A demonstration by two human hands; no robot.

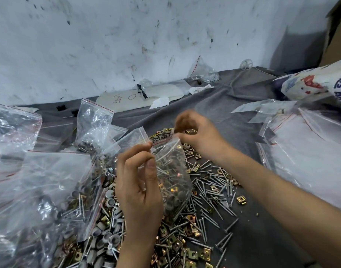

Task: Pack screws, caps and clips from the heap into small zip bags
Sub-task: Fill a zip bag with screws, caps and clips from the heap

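Zip bag [171,171] — mouth pinched by left hand [138,182] and right hand [196,132]; spills onto heap [214,192] if tilted unsealed.

Grey cloth [233,105], brass-yellow clips [241,200]

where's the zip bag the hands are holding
Head view, centre: the small zip bag hangs over the heap, its top pinched by the left hand and right hand.

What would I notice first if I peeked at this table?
Two hands in the middle: the left hand and right hand pinch the top of a small clear bag with screws inside. Under it sprawls a shiny heap of screws, gold clips and grey caps on grey cloth.
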